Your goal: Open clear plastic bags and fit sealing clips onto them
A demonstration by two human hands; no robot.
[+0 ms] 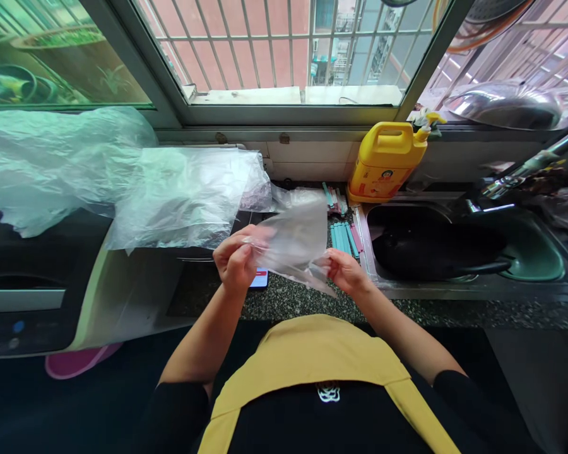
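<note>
A clear plastic bag (296, 236) is stretched between my two hands above the speckled counter. My left hand (238, 257) pinches its left end, fingers curled round the film. At the lower right corner, my right hand (344, 271) grips the bag between thumb and fingers. Below my left hand, part of a phone (259, 279) with a lit screen shows on the counter. Just beyond my right hand lie several teal and pink bag clips (344, 238), with more clips (334, 198) behind them.
Large plastic bags (180, 195) are spread at the left, over a dark appliance (23, 277). A yellow pump jug (389, 161) stands behind the sink (369, 243), which holds a black pan (435, 249). A chrome tap (506, 183) reaches in from the right.
</note>
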